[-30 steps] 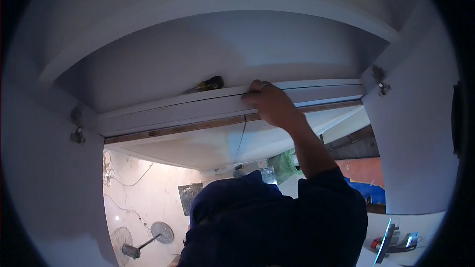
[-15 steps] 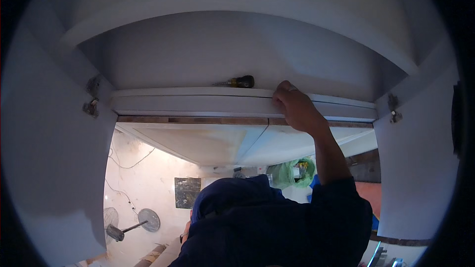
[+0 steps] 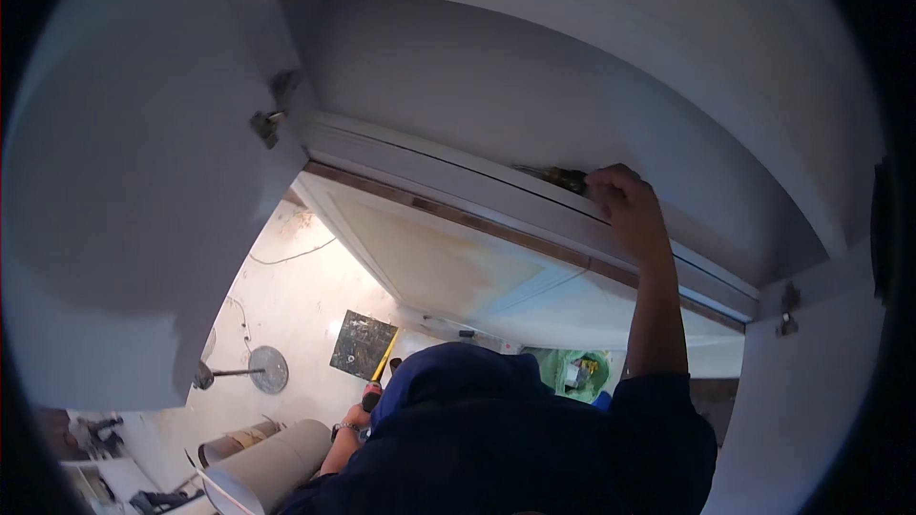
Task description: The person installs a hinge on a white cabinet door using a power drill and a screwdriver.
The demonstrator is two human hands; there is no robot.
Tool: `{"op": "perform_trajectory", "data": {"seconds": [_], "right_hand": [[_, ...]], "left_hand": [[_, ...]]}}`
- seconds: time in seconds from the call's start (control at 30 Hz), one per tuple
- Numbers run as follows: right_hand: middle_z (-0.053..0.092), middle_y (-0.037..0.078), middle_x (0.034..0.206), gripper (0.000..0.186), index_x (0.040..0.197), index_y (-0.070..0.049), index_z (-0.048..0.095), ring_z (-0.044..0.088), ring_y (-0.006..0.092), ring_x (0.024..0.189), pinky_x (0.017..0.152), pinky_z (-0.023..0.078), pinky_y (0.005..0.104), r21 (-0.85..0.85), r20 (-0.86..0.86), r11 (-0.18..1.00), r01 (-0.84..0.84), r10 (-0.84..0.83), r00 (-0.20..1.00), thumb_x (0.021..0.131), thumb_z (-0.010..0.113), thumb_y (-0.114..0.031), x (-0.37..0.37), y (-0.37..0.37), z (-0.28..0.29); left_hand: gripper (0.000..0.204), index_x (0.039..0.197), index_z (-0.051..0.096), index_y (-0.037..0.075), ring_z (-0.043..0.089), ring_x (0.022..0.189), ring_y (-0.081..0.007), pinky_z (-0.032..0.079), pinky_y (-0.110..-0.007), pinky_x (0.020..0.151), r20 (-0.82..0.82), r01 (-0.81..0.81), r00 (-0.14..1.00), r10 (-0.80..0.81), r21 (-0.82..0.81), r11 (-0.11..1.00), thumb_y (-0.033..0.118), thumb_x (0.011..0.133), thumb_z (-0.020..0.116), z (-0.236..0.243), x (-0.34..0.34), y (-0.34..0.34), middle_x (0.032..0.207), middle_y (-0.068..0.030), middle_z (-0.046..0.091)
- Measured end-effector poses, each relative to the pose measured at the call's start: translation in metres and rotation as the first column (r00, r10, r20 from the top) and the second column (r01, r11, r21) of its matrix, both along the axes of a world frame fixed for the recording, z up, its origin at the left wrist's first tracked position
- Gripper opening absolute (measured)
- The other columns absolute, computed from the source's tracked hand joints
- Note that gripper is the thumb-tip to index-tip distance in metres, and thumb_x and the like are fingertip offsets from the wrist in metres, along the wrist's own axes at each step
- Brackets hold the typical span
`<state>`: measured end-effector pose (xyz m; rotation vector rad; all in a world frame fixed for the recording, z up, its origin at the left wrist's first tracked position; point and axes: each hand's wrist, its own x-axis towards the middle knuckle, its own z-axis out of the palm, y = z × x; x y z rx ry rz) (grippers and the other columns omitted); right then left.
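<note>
A short screwdriver with a black and yellow handle lies on the pale cabinet ledge, its shaft to the left. My right hand reaches up to it with bent fingers closed at the handle's right end, partly covering it. Low on the left, beside my dark-clothed body, my left hand is wrapped round a red and black tape measure. A straight yellow blade stretches from it toward a dark square board. Much of the left hand is hidden.
White cabinet doors stand at left and right, with metal hinges. A curved-looking shelf edge crosses overhead. Below are a fan base, a large pale roll and a green plastic bag.
The view has tilted and turned. My right hand has moved from the ledge edge to the screwdriver's handle. My left hand has come into sight with the tape measure.
</note>
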<state>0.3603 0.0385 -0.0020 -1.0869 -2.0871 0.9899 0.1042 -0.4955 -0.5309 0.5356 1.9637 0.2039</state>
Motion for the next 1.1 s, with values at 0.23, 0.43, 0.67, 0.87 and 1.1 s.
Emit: {"op": "perform_trajectory", "data": {"seconds": [0.23,0.43,0.67,0.87,1.1], "right_hand": [[0.062,0.011,0.097,0.013,0.098,-0.001,0.065,0.06,0.0235,0.088,0.079,0.047,0.0326,0.251,0.12,0.968,-0.023,-0.007,0.993,0.091,0.054,-0.006,-0.006,0.018,-0.007],[0.063,0.016,0.104,0.014,0.099,0.0,0.065,0.059,0.0333,0.101,0.09,0.046,0.0376,0.408,0.184,0.913,-0.021,-0.06,0.981,0.091,0.055,-0.007,-0.009,0.028,-0.013],[0.066,0.017,0.102,0.015,0.099,-0.001,0.065,0.061,0.0339,0.098,0.089,0.047,0.0376,0.405,0.24,0.914,-0.011,-0.095,0.966,0.091,0.057,-0.01,-0.028,0.013,0.008],[0.064,0.02,0.1,0.016,0.098,0.001,0.065,0.061,0.0371,0.096,0.088,0.047,0.0396,0.509,0.352,0.819,-0.265,0.083,0.932,0.089,0.054,-0.006,-0.052,0.005,0.011],[0.062,0.02,0.112,0.025,0.109,0.005,0.062,0.057,0.0351,0.104,0.093,0.044,0.0399,0.484,0.422,0.826,-0.29,0.071,0.904,0.094,0.05,-0.01,-0.062,0.017,-0.01]], "left_hand": [[0.043,0.108,0.067,0.002,0.067,0.102,-0.0321,0.051,-0.04,0.083,-0.019,-0.031,0.999,0.03,-0.09,0.995,0.028,0.073,0.069,0.062,0.009,0.022,0.104,-0.0209,0.07],[0.046,0.106,0.069,0.004,0.066,0.103,-0.0317,0.051,-0.04,0.085,-0.01,0.015,1.0,-0.017,-0.099,0.995,0.036,0.073,0.072,0.04,0.015,0.007,0.105,-0.0185,0.07],[0.053,0.104,0.07,0.006,0.066,0.102,-0.0322,0.05,-0.041,0.084,0.034,-0.017,0.999,0.019,-0.054,0.998,0.048,0.072,0.073,0.023,0.015,0.003,0.105,-0.0205,0.069],[0.042,0.104,0.071,0.009,0.067,0.098,-0.0301,0.052,-0.041,0.083,0.003,0.036,0.999,-0.036,-0.074,0.997,0.029,0.067,0.069,-0.004,0.026,-0.013,0.104,-0.0176,0.07],[0.031,0.091,0.075,0.01,0.068,0.093,-0.0302,0.054,-0.039,0.079,-0.033,-0.003,0.999,0.001,-0.082,0.997,0.019,0.062,0.066,-0.005,0.015,0.009,0.096,-0.017,0.071]]}}
